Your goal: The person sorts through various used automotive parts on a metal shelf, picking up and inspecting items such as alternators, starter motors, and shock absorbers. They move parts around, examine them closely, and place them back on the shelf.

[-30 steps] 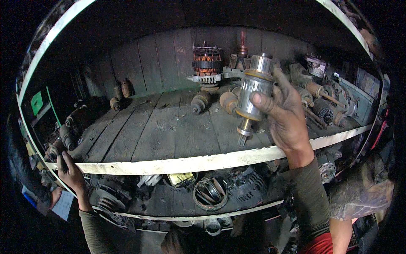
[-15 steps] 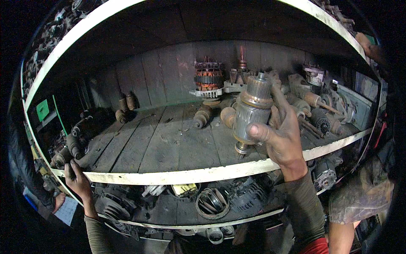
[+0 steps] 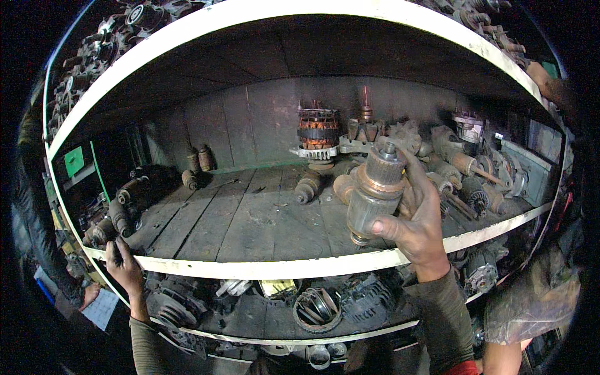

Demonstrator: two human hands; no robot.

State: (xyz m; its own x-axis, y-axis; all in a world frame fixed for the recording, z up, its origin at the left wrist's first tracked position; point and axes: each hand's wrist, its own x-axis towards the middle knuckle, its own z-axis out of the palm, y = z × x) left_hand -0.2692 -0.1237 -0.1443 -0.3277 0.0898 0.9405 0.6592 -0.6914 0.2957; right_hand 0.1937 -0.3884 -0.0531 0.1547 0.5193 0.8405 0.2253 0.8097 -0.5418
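Armature (image 3: pixel 375 195): grooved, stepped metal cylinder

bare hands (image 3: pixel 422 236), long olive sleeves (image 3: pixel 439 306), red cloth (image 3: pixel 462 369) at right

A workshop for electrical machine parts, or its storeroom: grimy wooden shelf boards (image 3: pixel 244 215) with a white-painted edge (image 3: pixel 250 270) carry a copper-wound black-banded stator (image 3: pixel 318 130) and rusty brown cylindrical armatures (image 3: pixel 308 187). Dark slotted metal casings (image 3: pixel 369 303) fill below; soot-like smudges darken the right hand (image 3: pixel 415 230) around a grey metal armature (image 3: pixel 372 205).
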